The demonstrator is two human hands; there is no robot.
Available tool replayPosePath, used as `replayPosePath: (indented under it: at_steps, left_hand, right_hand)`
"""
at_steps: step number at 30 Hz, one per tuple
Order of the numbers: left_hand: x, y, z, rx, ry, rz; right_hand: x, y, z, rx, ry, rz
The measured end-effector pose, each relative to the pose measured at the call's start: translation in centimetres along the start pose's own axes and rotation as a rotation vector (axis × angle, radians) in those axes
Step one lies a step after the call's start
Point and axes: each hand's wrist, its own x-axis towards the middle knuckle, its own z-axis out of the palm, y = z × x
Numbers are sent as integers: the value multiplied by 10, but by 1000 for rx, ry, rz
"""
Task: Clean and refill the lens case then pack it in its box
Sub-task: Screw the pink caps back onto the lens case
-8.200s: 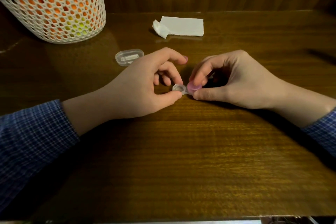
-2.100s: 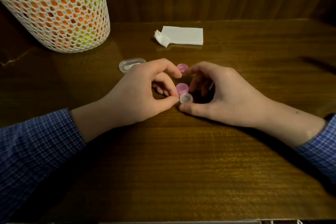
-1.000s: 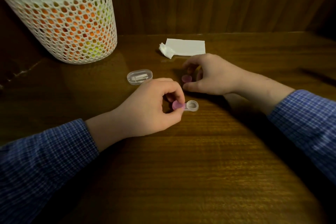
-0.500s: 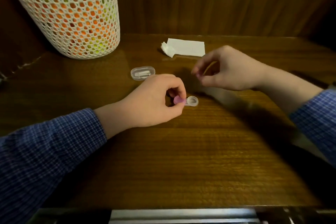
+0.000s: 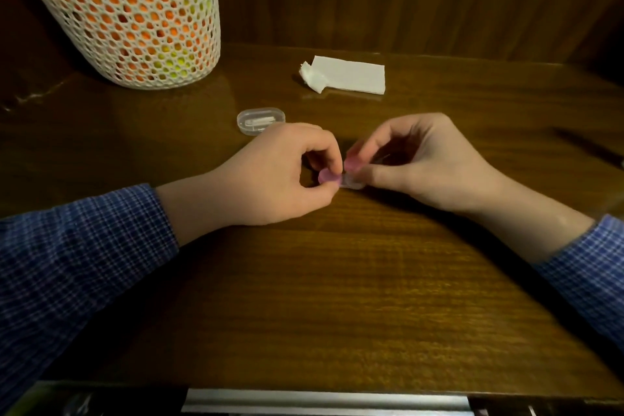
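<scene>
A small clear lens case (image 5: pixel 351 183) lies on the wooden table (image 5: pixel 337 280) between my hands. My left hand (image 5: pixel 277 176) pinches its left end, where a pink cap (image 5: pixel 327 176) sits on the well. My right hand (image 5: pixel 422 162) holds a second pink cap (image 5: pixel 353 164) between thumb and forefinger, just above the case's right well. A clear oval plastic box (image 5: pixel 260 120) with something white inside lies behind my left hand.
A folded white tissue (image 5: pixel 344 78) lies near the back wall. A white mesh basket (image 5: pixel 125 13) with orange and yellow contents stands at the back left. A metal strip (image 5: pixel 324 400) runs along the table's front edge.
My right hand picked up the loose pink cap from the table behind the case and brought it down to the case's open right well. My left hand kept its hold.
</scene>
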Motion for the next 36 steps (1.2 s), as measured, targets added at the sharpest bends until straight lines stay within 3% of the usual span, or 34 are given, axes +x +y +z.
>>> replayPosePath:
  at_steps: [19, 36]
  left_hand:
    - [1, -3, -1, -48, -40, -15]
    - [2, -4, -3, -47, -56, -14]
  right_hand:
    - [-3, -3, -1, -181, -79, -3]
    - [-5, -4, 6, -284, -26, -37]
